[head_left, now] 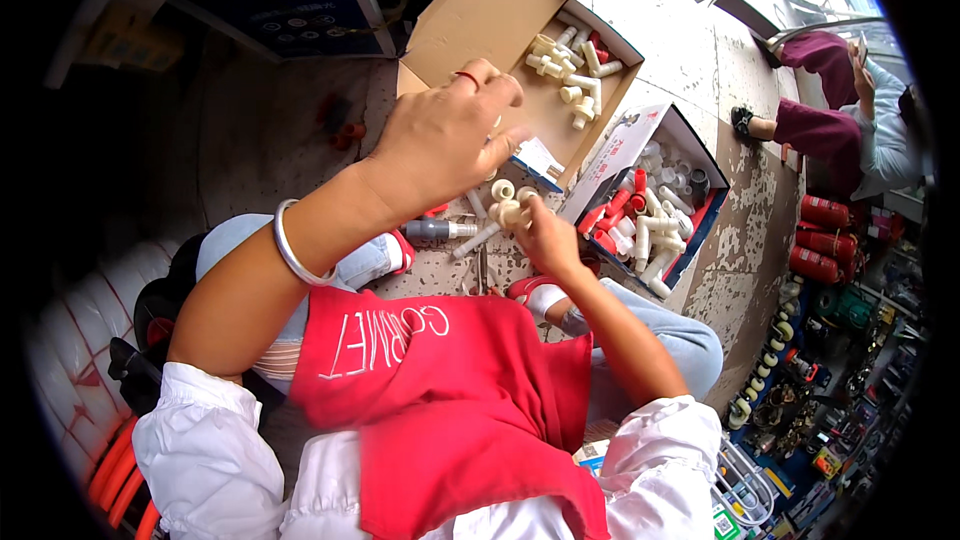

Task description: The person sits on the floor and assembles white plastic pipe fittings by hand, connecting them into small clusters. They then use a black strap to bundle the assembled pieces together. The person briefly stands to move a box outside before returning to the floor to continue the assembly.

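My left hand [447, 132], wearing a red ring, hovers over the near edge of an open cardboard box [480, 12]. Its thumb and fingers are apart, and the palm side is hidden. Cream plastic pipe fittings [566, 55] lie in that box. Lower down, my right hand [550, 242] is closed on a cluster of cream pipe fittings [508, 205] just above the floor. Beside them is a grey pipe fitting [440, 229] with a threaded-looking end. To the right, a second box [606, 162] holds red, white, cream and grey fittings.
At upper right another person [835, 120] sits holding a phone. Red cylinders [822, 240] and assorted hardware [820, 390] line the right side. A dark blue cabinet [290, 0] stands at upper left. Orange hoses [120, 480] lie at lower left. The floor [735, 225] is worn and patchy.
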A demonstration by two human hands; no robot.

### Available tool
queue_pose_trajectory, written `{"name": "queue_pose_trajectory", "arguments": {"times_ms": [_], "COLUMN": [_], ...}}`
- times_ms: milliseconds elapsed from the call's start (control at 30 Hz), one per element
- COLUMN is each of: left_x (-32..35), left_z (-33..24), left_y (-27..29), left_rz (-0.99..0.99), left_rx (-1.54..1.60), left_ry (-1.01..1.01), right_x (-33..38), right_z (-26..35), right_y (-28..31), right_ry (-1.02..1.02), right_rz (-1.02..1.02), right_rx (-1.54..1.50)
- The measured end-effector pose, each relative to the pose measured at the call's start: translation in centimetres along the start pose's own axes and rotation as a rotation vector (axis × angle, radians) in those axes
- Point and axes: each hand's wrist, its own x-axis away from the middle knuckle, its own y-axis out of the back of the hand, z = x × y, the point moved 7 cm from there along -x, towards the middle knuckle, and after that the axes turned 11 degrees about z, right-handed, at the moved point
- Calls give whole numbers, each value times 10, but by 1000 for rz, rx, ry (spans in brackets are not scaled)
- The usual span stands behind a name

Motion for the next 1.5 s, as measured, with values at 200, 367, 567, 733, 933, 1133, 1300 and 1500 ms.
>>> {"name": "queue_pose_trajectory", "arguments": {"times_ms": [200, 367, 567, 733, 933, 1133, 1300, 1500], "left_x": [8, 9, 7, 4, 3, 0, -4, -3], "left_z": [-3, -5, -6, -12, -8, -9, -12, -9], "left_y": [17, 19, 18, 17, 15, 11, 9, 8], "left_rz": [-85, -58, -16, 3, 26, 37, 58, 54], "left_rx": [-125, -144, -153, -135, -114, -88, -107, -109], "left_ry": [-73, -85, -82, -105, -87, -92, -105, -99], "right_x": [-36, -56, -57, -63, -53, -89, -115, -107], "right_z": [-16, -17, 5, -14, -16, -73, -78, -64], "right_y": [-93, -133, -146, -138, -106, -89, -108, -93], "right_ry": [12, 5, -43, -250, -293, -491, -525, -462], "right_rz": [-56, -47, -139, -105, -194, -141, -76, -199], "right_rx": [303, 244, 127, 105, 9, -208, -298, -359]}}
